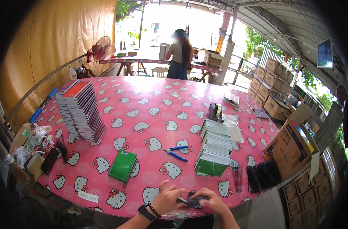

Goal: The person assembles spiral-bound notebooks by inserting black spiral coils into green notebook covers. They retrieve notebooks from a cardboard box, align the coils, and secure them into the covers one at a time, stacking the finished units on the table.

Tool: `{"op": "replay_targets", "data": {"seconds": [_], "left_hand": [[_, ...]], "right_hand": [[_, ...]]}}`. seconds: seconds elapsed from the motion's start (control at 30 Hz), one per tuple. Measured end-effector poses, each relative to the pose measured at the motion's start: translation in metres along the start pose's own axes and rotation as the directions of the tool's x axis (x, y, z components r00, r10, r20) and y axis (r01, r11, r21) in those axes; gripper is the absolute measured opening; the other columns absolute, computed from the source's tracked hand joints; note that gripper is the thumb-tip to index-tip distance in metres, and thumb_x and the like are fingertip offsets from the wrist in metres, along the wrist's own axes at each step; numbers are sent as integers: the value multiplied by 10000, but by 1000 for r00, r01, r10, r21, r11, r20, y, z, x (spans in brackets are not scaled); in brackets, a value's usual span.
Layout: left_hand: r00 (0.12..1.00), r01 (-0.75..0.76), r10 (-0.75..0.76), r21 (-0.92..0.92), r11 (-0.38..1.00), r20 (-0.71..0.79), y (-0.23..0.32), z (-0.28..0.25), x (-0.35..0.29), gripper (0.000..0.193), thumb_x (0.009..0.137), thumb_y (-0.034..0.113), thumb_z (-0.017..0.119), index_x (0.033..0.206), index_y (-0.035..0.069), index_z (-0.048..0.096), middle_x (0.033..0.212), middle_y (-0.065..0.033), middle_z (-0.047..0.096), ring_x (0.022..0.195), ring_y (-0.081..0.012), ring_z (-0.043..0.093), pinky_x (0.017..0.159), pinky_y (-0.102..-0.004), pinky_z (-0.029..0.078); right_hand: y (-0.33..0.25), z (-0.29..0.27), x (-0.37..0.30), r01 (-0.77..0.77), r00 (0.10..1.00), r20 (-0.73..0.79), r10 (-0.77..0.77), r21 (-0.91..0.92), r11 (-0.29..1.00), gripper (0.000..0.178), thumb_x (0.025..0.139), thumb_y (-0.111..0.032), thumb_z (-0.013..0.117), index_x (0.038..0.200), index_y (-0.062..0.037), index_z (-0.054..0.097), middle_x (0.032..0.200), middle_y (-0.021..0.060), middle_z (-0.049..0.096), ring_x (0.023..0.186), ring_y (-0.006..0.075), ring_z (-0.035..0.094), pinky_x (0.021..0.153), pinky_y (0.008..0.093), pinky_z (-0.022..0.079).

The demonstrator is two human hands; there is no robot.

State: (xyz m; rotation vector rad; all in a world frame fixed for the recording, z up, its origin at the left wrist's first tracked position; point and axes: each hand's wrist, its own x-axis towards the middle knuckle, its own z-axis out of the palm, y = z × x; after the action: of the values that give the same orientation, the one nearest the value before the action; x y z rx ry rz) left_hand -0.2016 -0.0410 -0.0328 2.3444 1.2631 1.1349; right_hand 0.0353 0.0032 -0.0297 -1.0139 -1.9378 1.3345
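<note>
My left hand (172,199), with a dark watch and a beaded bracelet at its wrist, is at the table's near edge. Its fingers are curled, and a small pale piece shows by the fingertips. Close beside it, my right hand (214,201) grips a small dark object (197,199) whose kind I cannot make out. Farther in, a green spiral notebook (122,166) lies flat to the left. Blue-handled pliers (177,152) rest with handles spread beyond my hands. To the right stands a row of green-covered notebooks (213,150), page edges up.
The pink table (143,131) has a cat-face print. At left rises a tall notebook stack (80,110); a tape dispenser (216,112) stands far right. Black wire coils (263,176) lie beside a cardboard box (288,147). Beyond, a person (178,55) stands at another table.
</note>
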Motion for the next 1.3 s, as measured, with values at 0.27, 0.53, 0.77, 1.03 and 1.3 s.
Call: {"op": "replay_targets", "data": {"seconds": [0.27,0.53,0.77,1.03,1.3], "left_hand": [[999,38,-38,-20,999,26,-2,2,-1,690,678,368,783,1265,154,490,781,48,615,847,-148,602,1036,-464,196],[957,170,-136,113,979,-257,-3,-5,-4,1018,543,364,871,1380,105,352,1153,-69,542,1070,-229,520,1058,-479,195],[887,397,-459,-603,692,56,-40,22,-24,631,602,171,889,1053,72,459,841,-55,569,769,-119,558,677,-280,471],[915,318,-404,-590,743,-16,-38,15,-26,520,630,136,868,925,62,445,748,-52,561,678,-117,544,625,-286,469],[890,397,-451,-606,689,69,-43,17,-23,501,625,55,845,917,76,438,818,-38,548,765,-125,562,708,-290,476]], "right_hand": [[-16,-6,10,41,999,-5,-43,-240,970,501,725,-503,679,956,-59,704,922,100,621,977,244,526,879,383,395],[-17,-1,20,43,999,-16,-45,-100,994,399,676,-398,762,915,-84,704,937,113,620,943,263,528,871,375,401],[-18,-3,28,19,999,31,-19,14,1000,539,674,-515,712,953,-54,694,917,85,624,949,220,521,853,355,396],[-26,12,49,85,985,157,-75,-60,995,550,695,-527,663,913,-23,683,907,84,605,912,195,517,839,321,391],[-32,21,60,135,982,142,-124,-70,988,446,712,-435,678,929,-46,692,889,84,591,924,208,517,821,333,406]]}}
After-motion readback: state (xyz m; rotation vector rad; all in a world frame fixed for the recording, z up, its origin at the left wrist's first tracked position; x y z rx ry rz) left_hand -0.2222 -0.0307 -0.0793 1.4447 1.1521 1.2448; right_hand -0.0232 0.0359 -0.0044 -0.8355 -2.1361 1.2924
